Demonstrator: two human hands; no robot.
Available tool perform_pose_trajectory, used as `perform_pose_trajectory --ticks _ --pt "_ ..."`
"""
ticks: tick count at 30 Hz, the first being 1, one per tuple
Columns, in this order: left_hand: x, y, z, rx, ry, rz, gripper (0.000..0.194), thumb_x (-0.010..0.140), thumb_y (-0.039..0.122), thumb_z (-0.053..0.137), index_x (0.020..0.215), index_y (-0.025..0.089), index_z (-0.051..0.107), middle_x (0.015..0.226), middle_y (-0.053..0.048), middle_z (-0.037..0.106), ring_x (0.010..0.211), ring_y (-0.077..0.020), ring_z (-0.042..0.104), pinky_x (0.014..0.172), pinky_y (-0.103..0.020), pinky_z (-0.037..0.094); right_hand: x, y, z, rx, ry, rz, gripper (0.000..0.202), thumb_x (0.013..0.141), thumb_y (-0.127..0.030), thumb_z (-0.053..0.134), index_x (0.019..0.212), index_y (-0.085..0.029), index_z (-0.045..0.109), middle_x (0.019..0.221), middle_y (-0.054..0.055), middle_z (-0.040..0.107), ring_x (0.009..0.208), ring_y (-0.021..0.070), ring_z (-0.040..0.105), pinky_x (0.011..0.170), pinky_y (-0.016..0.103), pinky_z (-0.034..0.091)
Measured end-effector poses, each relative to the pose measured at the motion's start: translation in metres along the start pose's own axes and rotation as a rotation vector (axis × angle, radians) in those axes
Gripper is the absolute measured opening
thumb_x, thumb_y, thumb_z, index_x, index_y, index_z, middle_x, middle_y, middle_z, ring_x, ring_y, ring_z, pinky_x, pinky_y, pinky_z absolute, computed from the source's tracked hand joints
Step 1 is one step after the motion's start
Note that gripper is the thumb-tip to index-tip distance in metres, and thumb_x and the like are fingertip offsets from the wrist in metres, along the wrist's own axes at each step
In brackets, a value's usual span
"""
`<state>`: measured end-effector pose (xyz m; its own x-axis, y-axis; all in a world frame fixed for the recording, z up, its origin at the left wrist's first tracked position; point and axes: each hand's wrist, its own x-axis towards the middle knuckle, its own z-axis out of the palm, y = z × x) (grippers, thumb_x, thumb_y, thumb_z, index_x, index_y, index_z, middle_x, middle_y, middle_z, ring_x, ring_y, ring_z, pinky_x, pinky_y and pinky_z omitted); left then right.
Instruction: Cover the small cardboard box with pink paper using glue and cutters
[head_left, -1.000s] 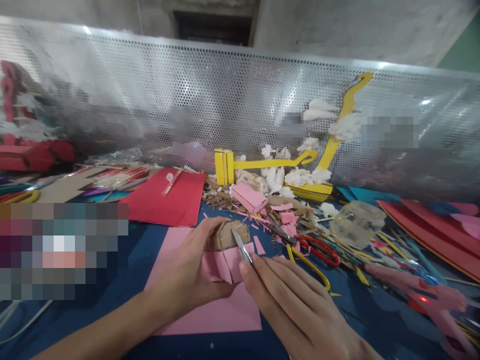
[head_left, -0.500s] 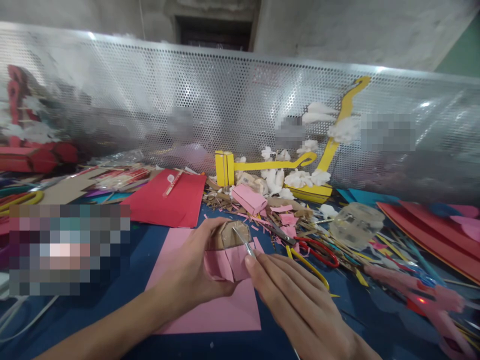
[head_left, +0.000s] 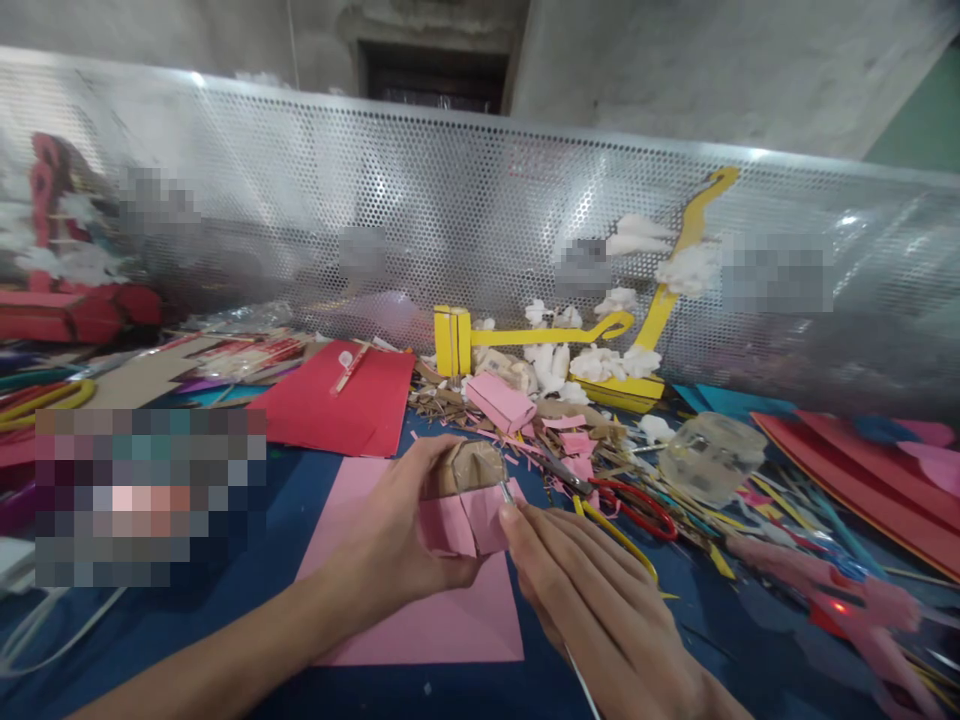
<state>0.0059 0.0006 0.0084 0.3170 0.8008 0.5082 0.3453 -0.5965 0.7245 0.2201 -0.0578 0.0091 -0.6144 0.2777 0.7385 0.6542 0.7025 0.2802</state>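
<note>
Nearest, the R hand is closed in a pen-like grip on a craft knife, prob. for fine control, w/ a short bit of metal showing past the fingertips. Just beyond, the L hand curls round a cardboard piece w/ pink paper on its near side: thumb underneath, fingers up the left, prob. to steady it vs. the blade & leave its R side exposed. So the piece sits inside the L hand's curl, btwn both hands, just L of the knife. Can't be sure the tip touches it; the blade's blurry.

Below, a pink sheet lies flat on the blue bench. Off to the R, a pink glue gun, its light on, & scissors w/ red & yellow loops, prob. left there for easy reach. Farther: red paper on the L; a pile of scraps mid-bench, prob. shoved back for elbow room. At the back, a yellow piece stands by the perforated metal panel.
</note>
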Motion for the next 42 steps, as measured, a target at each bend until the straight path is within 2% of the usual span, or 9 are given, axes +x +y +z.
perform_pose_trajectory --ticks 2,7,9,13,22,29,36,39,42 --pt "0.000 0.000 -0.001 -0.004 0.003 -0.010 0.074 0.064 0.021 0.080 0.129 0.025 0.046 0.126 -0.008 0.068 0.117 -0.0310 0.068 0.101 -0.049 0.056 0.002 0.004 -0.002 -0.042 0.036 0.025 0.045 0.098 -0.001 0.051 0.142 0.001 0.060 0.126 0.020 0.076 0.120 0.0284 0.072 0.100 0.039 0.063" --pt "-0.001 -0.002 -0.004 0.017 -0.006 -0.066 0.074 0.067 0.026 0.081 0.132 0.025 0.045 0.129 -0.009 0.068 0.121 -0.0317 0.067 0.103 -0.050 0.056 0.007 0.014 -0.007 -0.139 0.270 0.113 0.049 0.091 0.002 0.067 0.139 -0.009 0.067 0.108 0.010 0.083 0.095 0.0221 0.081 0.097 0.029 0.063" --pt "0.000 -0.003 -0.003 0.018 0.001 -0.077 0.075 0.066 0.026 0.081 0.132 0.024 0.045 0.128 -0.009 0.068 0.121 -0.0327 0.068 0.103 -0.051 0.056 0.006 0.015 -0.007 -0.064 0.211 0.106 0.045 0.093 0.002 0.065 0.135 -0.011 0.069 0.107 0.009 0.083 0.097 0.0210 0.080 0.099 0.029 0.062" --pt "0.000 -0.003 -0.001 0.018 0.031 -0.032 0.074 0.064 0.028 0.081 0.129 0.023 0.046 0.124 -0.009 0.069 0.117 -0.0325 0.069 0.101 -0.050 0.056 0.005 0.013 -0.009 0.101 -0.028 0.014 0.036 0.101 -0.004 0.052 0.132 -0.009 0.069 0.116 0.012 0.081 0.110 0.0213 0.076 0.101 0.034 0.061" --pt "0.000 0.001 0.001 0.020 0.062 -0.016 0.073 0.061 0.022 0.079 0.126 0.026 0.047 0.118 -0.005 0.069 0.108 -0.0298 0.070 0.096 -0.047 0.058 0.011 0.005 -0.013 -0.076 -0.106 -0.067 0.044 0.103 -0.004 0.034 0.124 -0.008 0.072 0.125 0.012 0.078 0.115 0.0235 0.073 0.099 0.037 0.057" --pt "0.000 0.000 0.000 -0.016 0.042 -0.018 0.074 0.061 0.018 0.079 0.128 0.027 0.046 0.119 -0.004 0.068 0.109 -0.0284 0.069 0.096 -0.046 0.056 0.016 -0.001 -0.008 -0.130 -0.074 -0.068 0.047 0.105 -0.004 0.029 0.127 -0.003 0.070 0.127 0.014 0.077 0.122 0.0251 0.070 0.102 0.038 0.053" --pt "-0.003 -0.003 -0.002 0.012 0.020 -0.016 0.079 0.061 0.013 0.081 0.130 0.029 0.046 0.124 -0.003 0.065 0.115 -0.0289 0.066 0.097 -0.045 0.055 0.015 -0.004 -0.007 -0.145 -0.093 -0.069 0.051 0.104 -0.004 0.024 0.129 -0.001 0.069 0.132 0.018 0.074 0.123 0.0277 0.070 0.098 0.038 0.057" --pt "-0.008 -0.004 0.003 0.068 -0.018 0.031 0.083 0.059 0.009 0.080 0.131 0.031 0.046 0.126 -0.002 0.065 0.116 -0.0291 0.065 0.099 -0.046 0.054 0.012 0.002 -0.003 -0.160 -0.068 -0.041 0.046 0.104 -0.004 0.030 0.129 0.000 0.068 0.129 0.018 0.075 0.119 0.0287 0.072 0.097 0.039 0.058" --pt "-0.010 -0.004 0.006 0.105 -0.080 0.091 0.087 0.056 0.008 0.081 0.131 0.033 0.046 0.130 -0.002 0.064 0.121 -0.0310 0.062 0.103 -0.049 0.051 0.010 0.013 0.000 -0.143 0.061 0.039 0.038 0.101 -0.003 0.048 0.136 -0.003 0.065 0.124 0.016 0.078 0.114 0.0274 0.074 0.098 0.040 0.060"
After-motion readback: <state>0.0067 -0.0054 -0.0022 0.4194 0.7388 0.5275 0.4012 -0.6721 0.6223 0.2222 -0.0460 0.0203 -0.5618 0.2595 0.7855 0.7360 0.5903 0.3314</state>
